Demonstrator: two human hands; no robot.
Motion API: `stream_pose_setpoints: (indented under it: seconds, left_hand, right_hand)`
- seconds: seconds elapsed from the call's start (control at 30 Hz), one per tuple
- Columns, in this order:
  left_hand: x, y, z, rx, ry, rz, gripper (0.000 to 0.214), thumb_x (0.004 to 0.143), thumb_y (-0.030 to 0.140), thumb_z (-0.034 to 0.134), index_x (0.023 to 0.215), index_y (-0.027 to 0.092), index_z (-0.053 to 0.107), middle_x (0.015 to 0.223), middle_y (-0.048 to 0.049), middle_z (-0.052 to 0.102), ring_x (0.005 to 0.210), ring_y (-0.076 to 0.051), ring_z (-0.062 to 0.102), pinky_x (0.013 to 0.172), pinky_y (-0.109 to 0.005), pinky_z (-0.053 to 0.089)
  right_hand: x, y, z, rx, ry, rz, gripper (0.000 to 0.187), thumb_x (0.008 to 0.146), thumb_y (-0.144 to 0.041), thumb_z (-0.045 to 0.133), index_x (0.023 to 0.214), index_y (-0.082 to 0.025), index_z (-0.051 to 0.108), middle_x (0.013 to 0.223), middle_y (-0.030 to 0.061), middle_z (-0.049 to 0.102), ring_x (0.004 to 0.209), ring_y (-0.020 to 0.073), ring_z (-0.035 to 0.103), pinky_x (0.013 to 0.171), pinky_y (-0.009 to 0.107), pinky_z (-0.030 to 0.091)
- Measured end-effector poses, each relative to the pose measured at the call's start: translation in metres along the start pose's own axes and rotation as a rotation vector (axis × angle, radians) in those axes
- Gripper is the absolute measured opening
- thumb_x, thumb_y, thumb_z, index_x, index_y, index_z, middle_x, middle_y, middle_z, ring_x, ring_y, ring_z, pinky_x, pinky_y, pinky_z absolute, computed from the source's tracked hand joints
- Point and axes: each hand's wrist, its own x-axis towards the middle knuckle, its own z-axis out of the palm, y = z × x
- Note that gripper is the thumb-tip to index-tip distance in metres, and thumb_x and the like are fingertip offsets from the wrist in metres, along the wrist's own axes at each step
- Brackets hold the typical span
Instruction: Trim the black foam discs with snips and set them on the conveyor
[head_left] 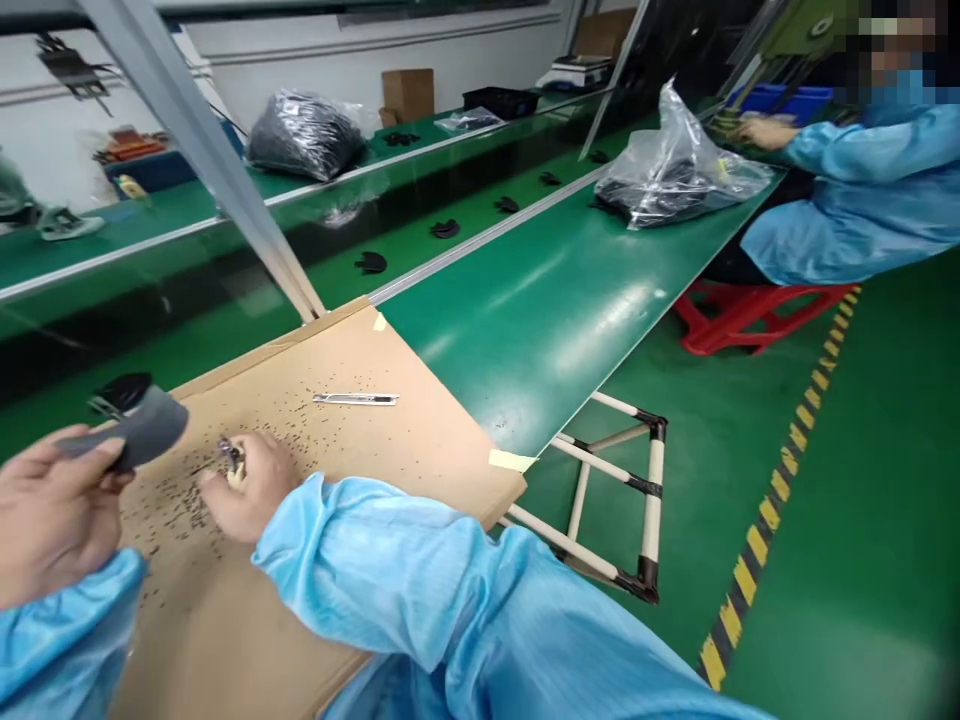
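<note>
Green-topped desk (540,330) runs away from you at 12 to 1 o'clock, on a white tube frame (615,500), with black-and-yellow hazard tape (757,545) on the green floor at 3 o'clock. At 1 o'clock, a clear plastic bag (675,170) of black parts sits on the desk; a black-filled bag (304,135) sits farther off at 11 o'clock. A co-worker in a blue sleeve (855,220) works at 2 o'clock, beside a red stool (750,315). Loose black curved pieces (371,262) lie in a spaced line at 12 o'clock; by their number and the full bags, plenty looks left to handle. Nearer, a cardboard sheet (390,370) covers the desk end, with a utility knife (355,399) lying at 12 o'clock. Black crumbs (180,510) are strewn thickly at 10 o'clock, evidence of work already done here. Your left hand (56,515), at 9 o'clock, has its fingers curled firmly round a dark grey curved piece (142,428), held up off the cardboard. Your right hand (251,490), at 10 o'clock, pinches a small tool (231,458) in narrow fingers, just beside that piece but not touching it; the tool's exact type is too small to tell.
</note>
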Motion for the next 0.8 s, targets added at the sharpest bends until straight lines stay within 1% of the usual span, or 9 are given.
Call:
stream_pose_setpoints:
  seconds: [0.03, 0.07, 0.2, 0.27, 0.37, 0.47, 0.53, 0.6, 0.8]
  left_hand:
    - [-0.017, -0.002, -0.005, -0.140, -0.051, 0.063, 0.029, 0.067, 0.018, 0.071, 0.091, 0.030, 0.060, 0.084, 0.0147, 0.062, 0.068, -0.009, 0.052, 0.046, -0.015, 0.048]
    - [-0.032, -0.006, -0.007, -0.233, -0.102, 0.018, 0.027, 0.061, 0.016, 0.076, 0.083, 0.027, 0.062, 0.080, 0.0118, 0.062, 0.067, -0.009, 0.053, 0.047, -0.015, 0.049]
    - [-0.063, -0.035, -0.002, -0.565, 0.011, -0.047, 0.032, 0.054, 0.022, 0.085, 0.082, 0.020, 0.069, 0.079, 0.0039, 0.064, 0.066, -0.008, 0.056, 0.049, -0.013, 0.047]
    - [-0.066, -0.048, 0.004, -0.672, 0.025, -0.038, 0.040, 0.052, 0.024, 0.088, 0.086, 0.019, 0.068, 0.082, 0.0024, 0.066, 0.072, -0.009, 0.059, 0.060, -0.017, 0.050]
    - [-0.069, -0.055, 0.012, -0.800, 0.034, -0.010, 0.041, 0.056, 0.027, 0.087, 0.091, 0.020, 0.066, 0.091, 0.0007, 0.068, 0.084, -0.011, 0.062, 0.080, -0.022, 0.050]
    - [-0.073, -0.052, 0.015, -0.856, -0.125, -0.093, 0.040, 0.062, 0.026, 0.085, 0.095, 0.017, 0.065, 0.098, -0.0042, 0.069, 0.094, -0.016, 0.063, 0.088, -0.029, 0.049]
    - [-0.075, -0.049, 0.014, -0.865, -0.197, -0.171, 0.036, 0.064, 0.026, 0.083, 0.093, 0.014, 0.065, 0.095, -0.0077, 0.069, 0.094, -0.021, 0.064, 0.089, -0.035, 0.050]
    - [-0.075, -0.048, 0.011, -0.908, -0.175, -0.214, 0.032, 0.066, 0.024, 0.082, 0.090, 0.013, 0.064, 0.091, -0.0080, 0.070, 0.092, -0.023, 0.065, 0.086, -0.038, 0.051]
    - [-0.066, -0.050, -0.003, -1.024, -0.069, -0.306, 0.023, 0.063, 0.004, 0.074, 0.081, 0.011, 0.062, 0.073, -0.0023, 0.065, 0.066, -0.013, 0.063, 0.069, -0.029, 0.054]
  right_hand:
    - [0.000, 0.001, -0.001, 0.009, -0.022, -0.033, 0.028, 0.073, -0.026, 0.071, 0.099, -0.020, 0.060, 0.094, 0.0045, 0.062, 0.093, 0.0215, 0.059, 0.086, 0.033, 0.048]
    - [0.000, 0.001, -0.002, 0.028, -0.047, -0.069, 0.025, 0.076, -0.027, 0.069, 0.098, -0.020, 0.060, 0.093, 0.0041, 0.061, 0.092, 0.0204, 0.059, 0.086, 0.032, 0.048]
    - [-0.003, 0.003, -0.007, 0.152, -0.241, -0.164, 0.026, 0.082, -0.036, 0.062, 0.102, -0.020, 0.059, 0.090, 0.0019, 0.062, 0.085, 0.0175, 0.059, 0.080, 0.028, 0.047]
    - [-0.005, 0.004, -0.007, 0.124, -0.303, -0.179, 0.019, 0.079, -0.031, 0.062, 0.094, -0.020, 0.060, 0.084, 0.0012, 0.062, 0.079, 0.0172, 0.058, 0.074, 0.028, 0.047]
    - [-0.005, 0.008, -0.005, 0.095, -0.302, -0.115, 0.013, 0.078, -0.031, 0.059, 0.085, -0.020, 0.060, 0.073, -0.0003, 0.060, 0.066, 0.0158, 0.055, 0.064, 0.027, 0.044]
    - [-0.004, 0.010, -0.002, 0.096, -0.289, -0.083, 0.015, 0.080, -0.034, 0.058, 0.081, -0.019, 0.058, 0.068, -0.0003, 0.059, 0.061, 0.0153, 0.052, 0.061, 0.027, 0.043]
    - [-0.005, 0.010, -0.001, 0.087, -0.343, -0.119, 0.015, 0.080, -0.034, 0.057, 0.082, -0.018, 0.058, 0.070, 0.0008, 0.060, 0.064, 0.0159, 0.053, 0.063, 0.028, 0.044]
    - [-0.006, 0.009, 0.001, 0.071, -0.401, -0.179, 0.016, 0.082, -0.033, 0.057, 0.086, -0.018, 0.059, 0.075, 0.0020, 0.060, 0.069, 0.0169, 0.055, 0.066, 0.029, 0.045]
    - [-0.005, 0.008, -0.003, -0.058, -0.368, -0.183, 0.035, 0.083, -0.039, 0.058, 0.111, -0.018, 0.051, 0.099, 0.0087, 0.059, 0.088, 0.0206, 0.057, 0.082, 0.036, 0.048]
